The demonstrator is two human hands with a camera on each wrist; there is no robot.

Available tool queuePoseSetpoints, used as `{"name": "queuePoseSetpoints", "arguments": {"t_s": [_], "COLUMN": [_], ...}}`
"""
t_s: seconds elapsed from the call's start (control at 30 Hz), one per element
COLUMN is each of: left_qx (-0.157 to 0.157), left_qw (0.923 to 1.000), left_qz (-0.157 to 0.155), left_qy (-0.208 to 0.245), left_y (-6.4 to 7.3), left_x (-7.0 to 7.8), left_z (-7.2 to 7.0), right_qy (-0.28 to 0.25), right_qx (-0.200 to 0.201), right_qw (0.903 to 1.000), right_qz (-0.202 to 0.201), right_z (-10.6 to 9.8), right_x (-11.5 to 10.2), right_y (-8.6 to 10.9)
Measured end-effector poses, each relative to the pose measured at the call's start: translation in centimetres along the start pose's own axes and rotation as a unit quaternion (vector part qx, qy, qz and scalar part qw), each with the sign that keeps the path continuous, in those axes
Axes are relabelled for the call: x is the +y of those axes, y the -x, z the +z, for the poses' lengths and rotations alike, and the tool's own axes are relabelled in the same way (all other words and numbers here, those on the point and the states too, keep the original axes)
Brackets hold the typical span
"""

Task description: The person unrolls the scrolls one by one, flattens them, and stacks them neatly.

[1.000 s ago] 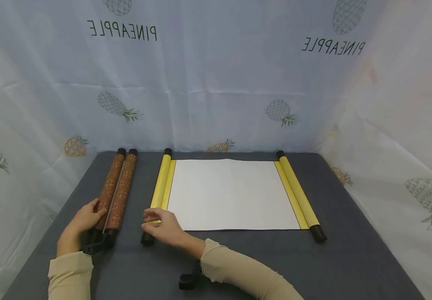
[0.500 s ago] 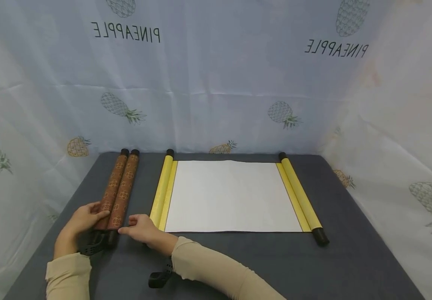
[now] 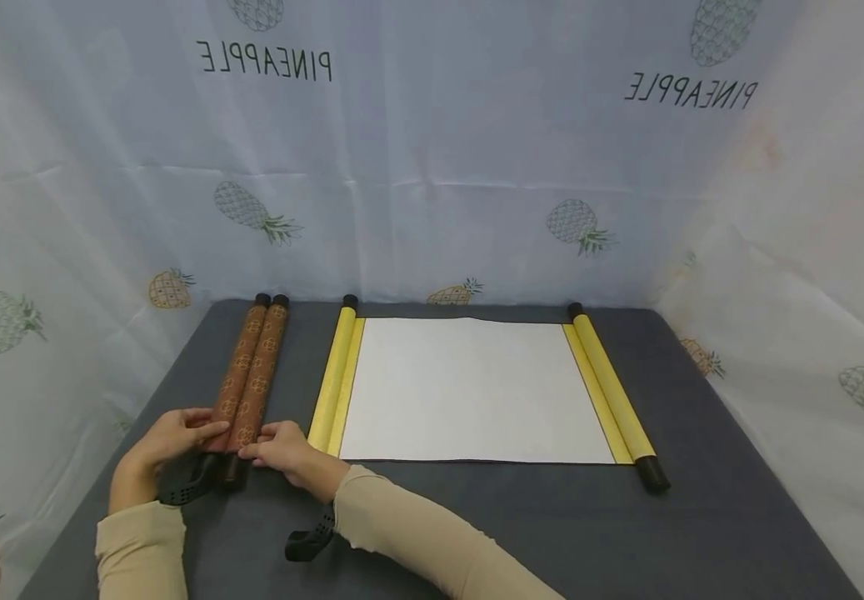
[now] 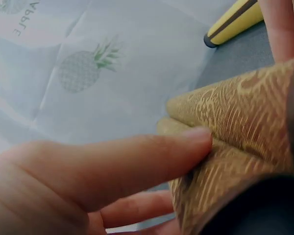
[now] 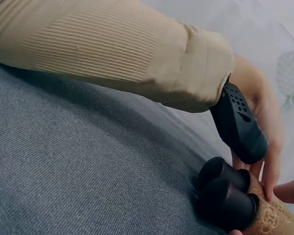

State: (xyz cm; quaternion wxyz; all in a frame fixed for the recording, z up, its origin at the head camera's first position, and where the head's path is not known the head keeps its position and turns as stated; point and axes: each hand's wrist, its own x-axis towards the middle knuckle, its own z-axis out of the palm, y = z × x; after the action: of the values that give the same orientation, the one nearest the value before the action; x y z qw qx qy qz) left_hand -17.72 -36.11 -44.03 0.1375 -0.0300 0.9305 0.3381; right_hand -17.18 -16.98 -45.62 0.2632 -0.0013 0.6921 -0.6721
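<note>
A brown patterned scroll (image 3: 252,379), rolled in from both ends into two touching rolls with black end knobs (image 5: 230,205), lies at the left of the table. My left hand (image 3: 169,437) grips the near part of its left roll, thumb (image 4: 186,147) on top near the groove between the rolls and fingers at the outer side. My right hand (image 3: 289,454) pinches the right roll near its knob, with its fingertips on the brown cloth. To the right lies an unrolled yellow scroll (image 3: 334,379) with a blank white sheet (image 3: 476,392) between its two rollers.
A dark grey cloth (image 3: 476,525) covers the table. White pineapple-print curtains (image 3: 432,150) stand along the back and both sides. The yellow scroll's left roller stands close beyond the right hand. A black wrist camera (image 3: 307,542) hangs under the right wrist.
The right hand has moved left from the yellow scroll's left roller to the brown scroll's right roll. The gap between the brown rolls has shut; the left hand has stayed on them.
</note>
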Motion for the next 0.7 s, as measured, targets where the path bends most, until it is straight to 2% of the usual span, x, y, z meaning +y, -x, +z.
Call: {"name": "queuePoseSetpoints", "arguments": {"t_s": [0.17,0.27,0.4,0.57,0.7], "left_qx": [-0.029,-0.047,-0.057,-0.083,-0.082], "left_qw": [0.9988,0.9967,0.9942,0.9895,0.9874], "left_qz": [0.022,0.023,0.028,0.04,0.033], "left_qy": [0.034,0.062,0.086,0.111,0.131], "left_y": [0.0,0.0,0.0,-0.4,-0.8], "left_x": [0.4,0.7,0.9,1.2,1.6], "left_z": [0.2,0.2,0.3,0.9,1.5], "right_qy": [0.062,0.108,0.152,0.184,0.188], "right_qx": [0.025,0.038,0.04,0.045,0.048], "right_qw": [0.9976,0.9929,0.9865,0.9805,0.9793], "right_qz": [-0.019,-0.034,-0.046,-0.054,-0.057], "right_z": [-0.1,-0.5,-0.8,-1.5,-2.4], "right_x": [-0.2,-0.7,-1.5,-2.1,-2.4], "right_y": [-0.1,-0.2,0.2,0.4,0.2]}}
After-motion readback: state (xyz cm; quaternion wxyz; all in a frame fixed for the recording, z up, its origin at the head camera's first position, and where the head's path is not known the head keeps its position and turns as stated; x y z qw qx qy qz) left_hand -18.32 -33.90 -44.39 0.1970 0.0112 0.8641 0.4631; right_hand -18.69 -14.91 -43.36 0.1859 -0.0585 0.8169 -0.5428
